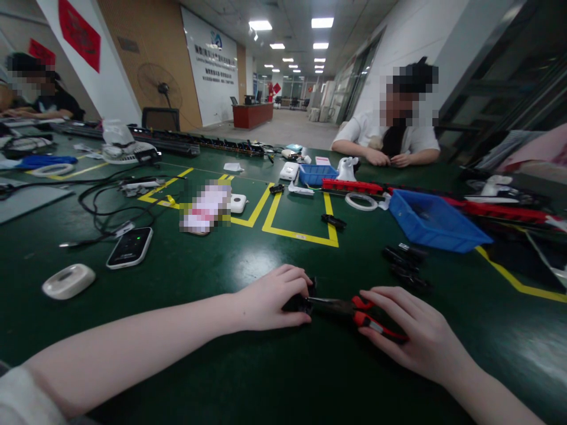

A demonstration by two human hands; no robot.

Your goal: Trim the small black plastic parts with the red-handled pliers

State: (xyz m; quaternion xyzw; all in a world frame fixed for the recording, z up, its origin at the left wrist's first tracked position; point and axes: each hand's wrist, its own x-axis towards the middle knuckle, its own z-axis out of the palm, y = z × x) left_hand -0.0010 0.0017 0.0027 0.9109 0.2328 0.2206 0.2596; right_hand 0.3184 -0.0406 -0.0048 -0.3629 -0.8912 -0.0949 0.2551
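Observation:
My left hand (279,300) is closed around a small black part (297,303), mostly hidden by the fingers and low over the green table. My right hand (410,330) grips a pair of pliers (361,313) with red and black handles. The pliers' metal jaws point left and meet the black part at my left fingertips. Whether the jaws clamp it is too small to tell. Several similar black parts (405,265) lie beyond my right hand, and one more black piece (333,221) rests near the yellow tape.
A blue bin (436,221) stands at the right, a smaller blue bin (317,174) farther back. At the left lie a phone-like device (130,248), a white oval object (68,281) and black cables (95,195). A person (407,118) sits across the table (199,366).

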